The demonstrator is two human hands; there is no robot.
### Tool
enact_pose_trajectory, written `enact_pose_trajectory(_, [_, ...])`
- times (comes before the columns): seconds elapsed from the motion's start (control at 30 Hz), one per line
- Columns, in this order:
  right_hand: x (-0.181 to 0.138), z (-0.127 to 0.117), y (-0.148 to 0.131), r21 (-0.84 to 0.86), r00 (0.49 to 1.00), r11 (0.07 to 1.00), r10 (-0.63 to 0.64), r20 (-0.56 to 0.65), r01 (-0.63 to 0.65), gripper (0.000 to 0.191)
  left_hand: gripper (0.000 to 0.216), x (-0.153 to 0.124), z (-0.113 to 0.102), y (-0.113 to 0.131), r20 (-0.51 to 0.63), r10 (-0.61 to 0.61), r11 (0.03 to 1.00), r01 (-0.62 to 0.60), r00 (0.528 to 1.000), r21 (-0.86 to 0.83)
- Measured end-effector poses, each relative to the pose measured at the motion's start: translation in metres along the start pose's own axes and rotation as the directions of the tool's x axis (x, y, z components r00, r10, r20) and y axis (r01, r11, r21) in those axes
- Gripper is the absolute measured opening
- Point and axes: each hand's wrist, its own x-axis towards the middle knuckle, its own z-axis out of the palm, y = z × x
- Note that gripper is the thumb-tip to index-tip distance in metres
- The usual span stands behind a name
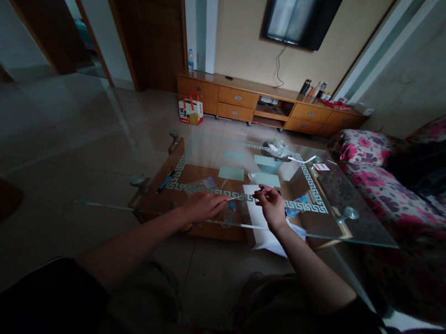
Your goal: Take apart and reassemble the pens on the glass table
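Observation:
Over the front of the glass table (203,158), my left hand (203,207) is closed around a thin, pale, pen-like stick (233,197). The stick's tip points right, towards my other hand. My right hand (271,205) is raised a little to the right, thumb and fingers pinched on a small dark piece (260,189) too small to name. A gap separates the two hands. White paper (259,222) shows below my right hand, and a bottle with a blue cap (231,208) shows beside my left fingers, seemingly through the glass.
A bowl (270,165) with a crumpled plastic bag (276,148) stands towards the back of the table. At right lie a white-and-red card (321,167) and another bottle (298,205). A flowered sofa (371,183) borders the right side; a long wooden cabinet (237,97) stands beyond.

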Motion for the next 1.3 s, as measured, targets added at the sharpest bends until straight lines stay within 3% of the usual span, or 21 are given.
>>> enact_pose_trajectory(0.1, [0.002, -0.004, -0.001, -0.021, 0.998, 0.998, -0.059, -0.014, 0.058, 0.055, 0.033, 0.000, -0.001, 0.000, 0.007, -0.003, 1.000, 0.003, 1.000, 0.002])
enact_pose_trajectory(0.2, [0.004, -0.008, -0.002, -0.019, 0.995, 0.996, -0.091, -0.029, 0.091, 0.051, 0.033, 0.000, -0.001, 0.001, 0.009, -0.010, 1.000, 0.010, 1.000, 0.006])
enact_pose_trajectory(0.47, [0.012, -0.020, 0.006, -0.048, 0.995, 0.997, -0.069, -0.065, 0.066, 0.054, 0.033, -0.001, 0.001, -0.001, 0.014, -0.004, 1.000, 0.003, 1.000, 0.029])
enact_pose_trajectory(0.63, [0.016, -0.029, 0.007, -0.143, 0.990, 0.983, -0.128, -0.064, 0.118, 0.038, 0.034, -0.001, 0.004, -0.003, 0.025, -0.002, 1.000, 0.001, 1.000, 0.026])
enact_pose_trajectory(0.73, [0.016, -0.036, 0.006, -0.359, 0.983, 0.918, -0.182, -0.004, 0.168, 0.029, 0.034, -0.001, 0.004, -0.002, 0.021, -0.001, 1.000, 0.001, 1.000, 0.030])
enact_pose_trajectory(0.9, [0.017, -0.048, 0.007, -0.652, 0.963, 0.709, -0.219, 0.159, 0.269, 0.016, 0.034, -0.002, 0.003, -0.001, 0.017, 0.005, 1.000, -0.006, 1.000, 0.031])
enact_pose_trajectory(1.03, [0.019, -0.052, 0.010, -0.726, 0.931, 0.582, -0.225, 0.287, 0.365, 0.015, 0.034, -0.002, 0.003, -0.001, 0.017, -0.001, 0.999, 0.001, 1.000, 0.034])
enact_pose_trajectory(1.3, [0.021, -0.053, 0.018, -0.755, 0.919, 0.525, -0.196, 0.341, 0.392, 0.016, 0.033, -0.002, 0.002, 0.001, 0.018, 0.002, 1.000, -0.002, 1.000, 0.028])
